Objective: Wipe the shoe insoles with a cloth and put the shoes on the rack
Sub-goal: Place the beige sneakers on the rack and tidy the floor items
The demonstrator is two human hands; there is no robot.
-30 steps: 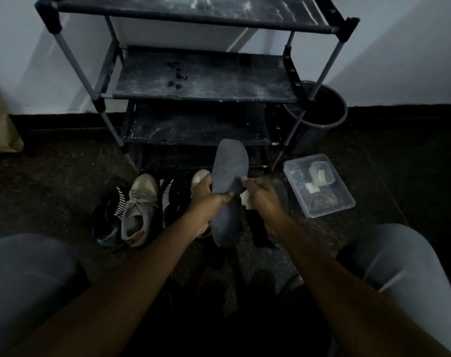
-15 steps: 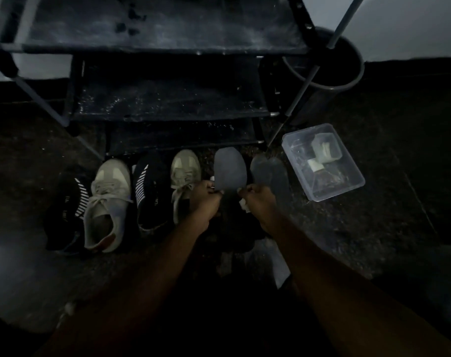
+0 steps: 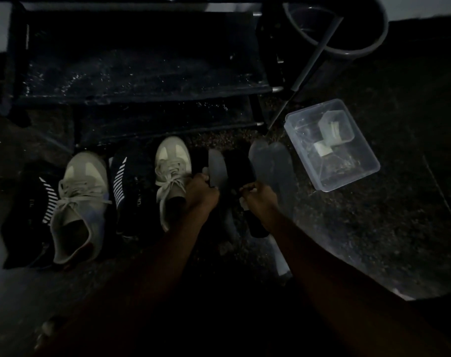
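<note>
grey insole (image 3: 217, 168) between beige shoe (image 3: 171, 163) and black shoe (image 3: 238, 168), before the rack (image 3: 142, 73).

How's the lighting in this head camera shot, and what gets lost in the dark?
Head view: badly underexposed; pale sneakers, clear box and the grey insole in the left hand read clearly. Head view: black shoes and rack shelves sink into shadow, the cloth in the right hand barely shows. Head view: wide-angle bending at the edges, slight softness throughout.
</note>
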